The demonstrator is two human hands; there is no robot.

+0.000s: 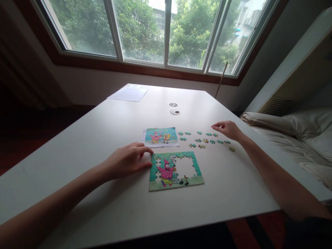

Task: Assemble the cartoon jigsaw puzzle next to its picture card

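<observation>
A small cartoon jigsaw puzzle (176, 171) lies on the white table (103, 138), its frame and left side filled in and a bare white gap at its upper right. My left hand (128, 160) rests at the puzzle's left edge, fingers curled loosely against it, holding nothing. Beyond the puzzle lies a reference picture (161, 136) of the same scene. To the right, several loose teal pieces (204, 138) are scattered. My right hand (227, 130) hovers over their far right end, fingers slightly spread and bent downward, with nothing visibly in them.
A sheet of paper (129, 93) lies at the table's far left. Two small round cable holes (174, 108) sit mid-table. A thin stick (221, 80) leans by the window. A cream bedding-covered surface (293, 131) adjoins the table's right edge. Large windows are behind.
</observation>
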